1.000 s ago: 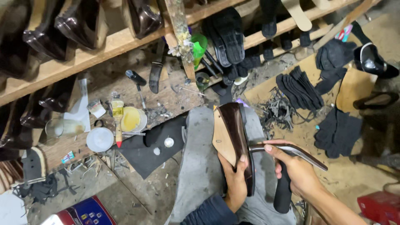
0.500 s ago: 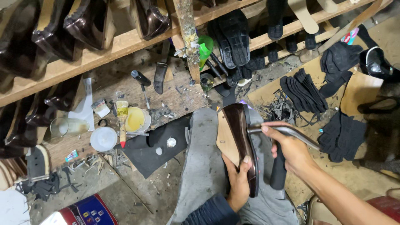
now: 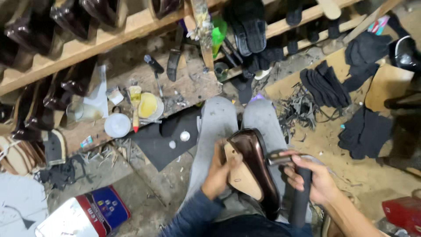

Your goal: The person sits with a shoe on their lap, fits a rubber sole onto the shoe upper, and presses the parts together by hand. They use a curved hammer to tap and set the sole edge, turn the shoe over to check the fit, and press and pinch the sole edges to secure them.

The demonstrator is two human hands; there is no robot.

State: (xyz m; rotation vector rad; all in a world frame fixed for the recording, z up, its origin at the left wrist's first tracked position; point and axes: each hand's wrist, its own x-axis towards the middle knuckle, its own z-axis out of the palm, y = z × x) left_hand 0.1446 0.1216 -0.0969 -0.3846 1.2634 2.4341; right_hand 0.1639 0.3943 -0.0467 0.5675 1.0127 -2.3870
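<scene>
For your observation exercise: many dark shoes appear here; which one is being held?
The glossy brown shoe on the lap, sole up, gripped by the left hand; others sit on wooden racks.

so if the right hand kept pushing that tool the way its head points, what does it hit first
Most likely the glossy brown shoe. The right hand grips a dark-handled tool whose metal head points left, already at or very near the shoe's side, which the left hand steadies. Contact is unclear.

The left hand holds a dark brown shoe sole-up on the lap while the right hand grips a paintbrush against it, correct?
Not quite. The head view shows the right hand gripping a black-handled metal tool, not a paintbrush. The left hand does hold the dark brown shoe sole-up on the lap.
</scene>
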